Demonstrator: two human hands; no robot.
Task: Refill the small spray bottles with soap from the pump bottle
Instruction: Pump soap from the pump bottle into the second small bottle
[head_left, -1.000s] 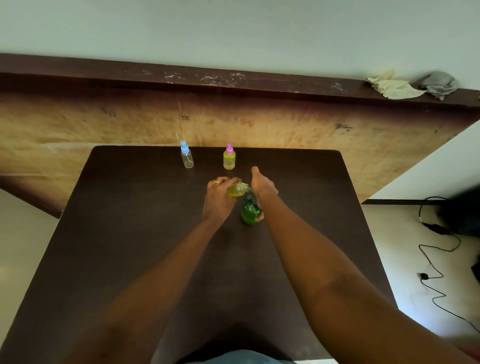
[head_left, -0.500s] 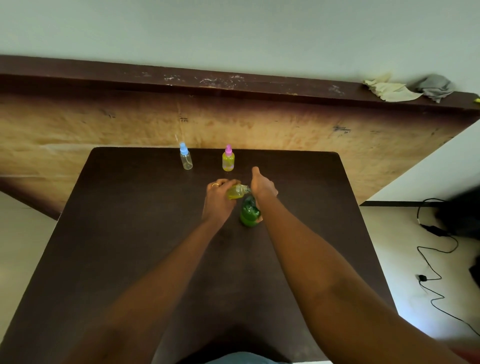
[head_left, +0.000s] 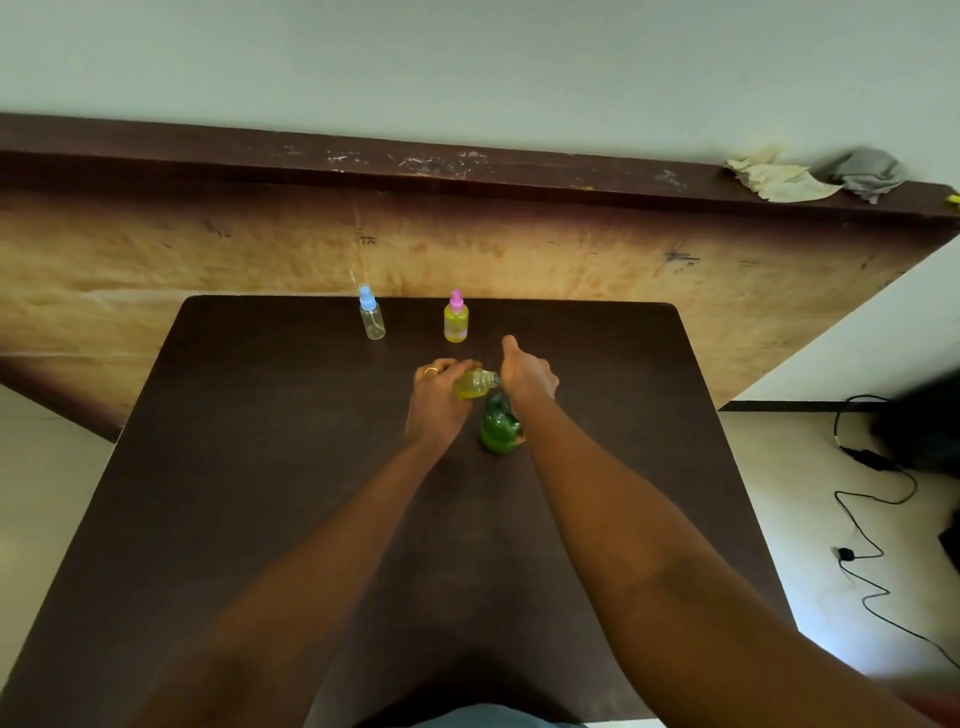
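Observation:
On the dark table (head_left: 260, 467) my left hand (head_left: 436, 402) grips a small uncapped spray bottle (head_left: 474, 385) part full of yellow-green soap, tilted with its open neck toward the right. My right hand (head_left: 527, 376) rests on top of the green pump bottle (head_left: 497, 428), hiding the pump head, its thumb sticking out. The small bottle's neck sits right at that hand, over the pump bottle. At the table's far edge stand a clear spray bottle with a blue cap (head_left: 371, 319) and a yellow-filled one with a pink cap (head_left: 456, 323).
A wooden panel with a dark ledge (head_left: 467, 171) rises behind the table. Rags (head_left: 810, 176) lie at the ledge's right end. Black cables (head_left: 872, 519) run over the floor on the right.
Both hands and the two bottles stay in the same place; only the camera has shifted slightly.

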